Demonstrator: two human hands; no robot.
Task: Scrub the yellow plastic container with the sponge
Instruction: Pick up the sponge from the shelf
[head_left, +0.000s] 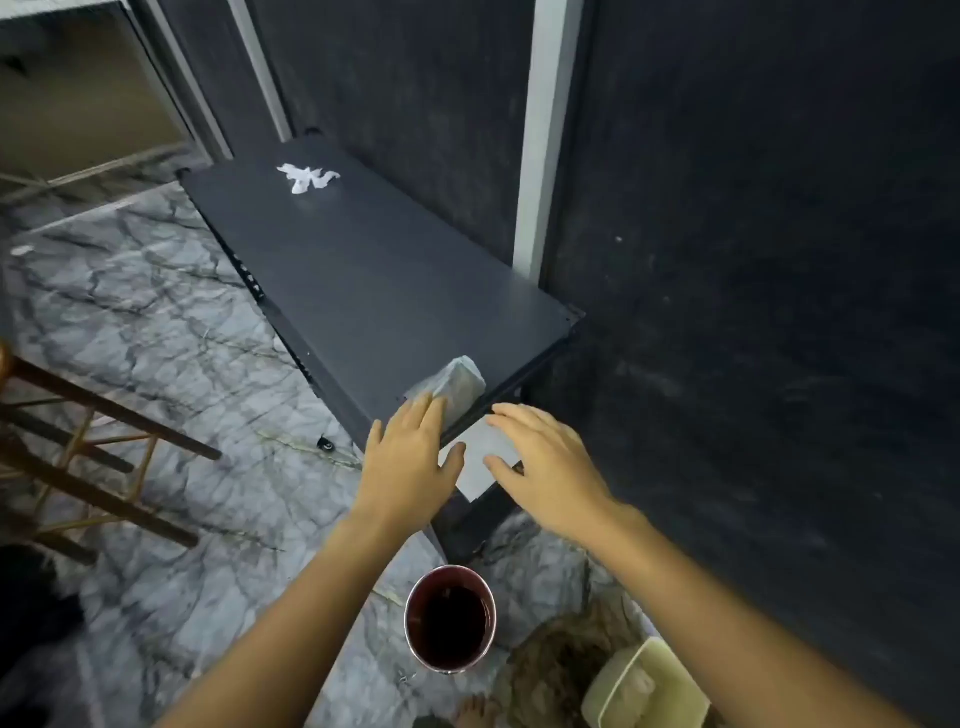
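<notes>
The yellow plastic container lies on the floor at the bottom right, pale yellow and rectangular, its open side up, on a brown patch. No sponge is clearly in view. My left hand hovers with fingers spread over the near corner of a dark shelf, its fingertips at a whitish crumpled bag. Spread just as wide, my right hand rests on a white sheet that hangs off the shelf's near end. Both hands are well above and away from the container.
A dark red bucket with dark liquid stands on the marble floor between my forearms. Crumpled white paper lies at the shelf's far end. Wooden furniture legs stand at left. A dark wall fills the right side.
</notes>
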